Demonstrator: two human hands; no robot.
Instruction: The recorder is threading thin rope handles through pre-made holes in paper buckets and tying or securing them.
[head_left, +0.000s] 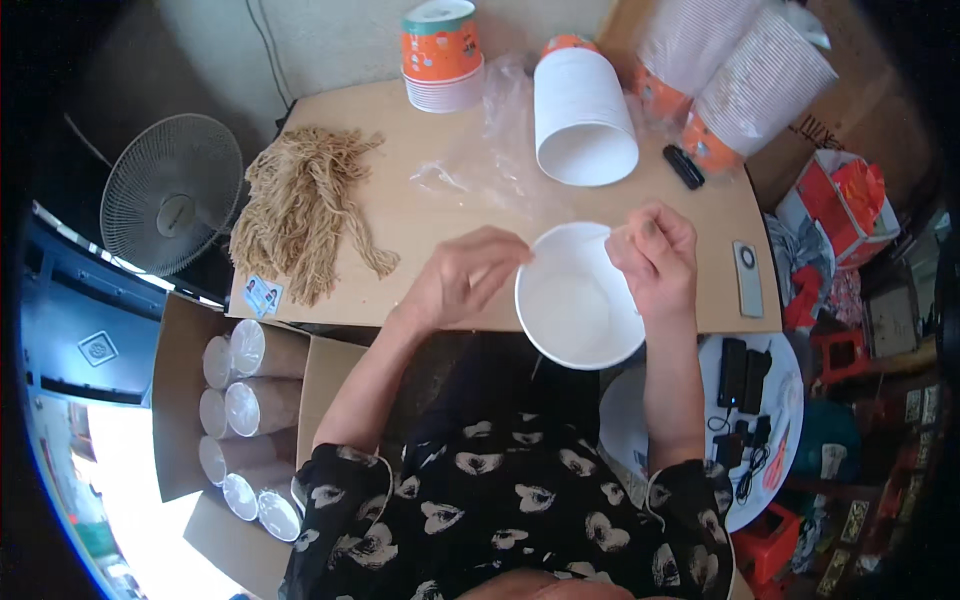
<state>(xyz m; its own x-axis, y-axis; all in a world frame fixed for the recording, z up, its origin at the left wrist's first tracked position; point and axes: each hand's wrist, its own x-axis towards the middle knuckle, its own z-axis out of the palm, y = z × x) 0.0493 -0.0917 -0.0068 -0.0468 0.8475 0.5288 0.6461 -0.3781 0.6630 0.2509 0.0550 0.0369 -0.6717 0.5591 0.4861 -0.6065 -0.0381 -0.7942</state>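
Note:
A white paper bucket (pixel 580 300) is in front of me at the table's near edge, its round mouth tilted up toward me. My right hand (pixel 655 262) is closed at the bucket's right rim and covers part of it. At the left rim, my left hand (pixel 468 275) has its fingertips drawn together close to the edge. Whatever they pinch, if anything, is too small to make out. To the left on the table lies a loose heap of tan twine strands (pixel 305 205).
Behind the bucket lie stacked white buckets (pixel 585 120), clear plastic film (pixel 500 150) and a black object (pixel 683 167). More orange-printed stacks (pixel 442 60) stand at the back. A fan (pixel 172 195) and a carton (pixel 180 400) of wrapped cups are left; a round stool (pixel 790 430) with chargers is right.

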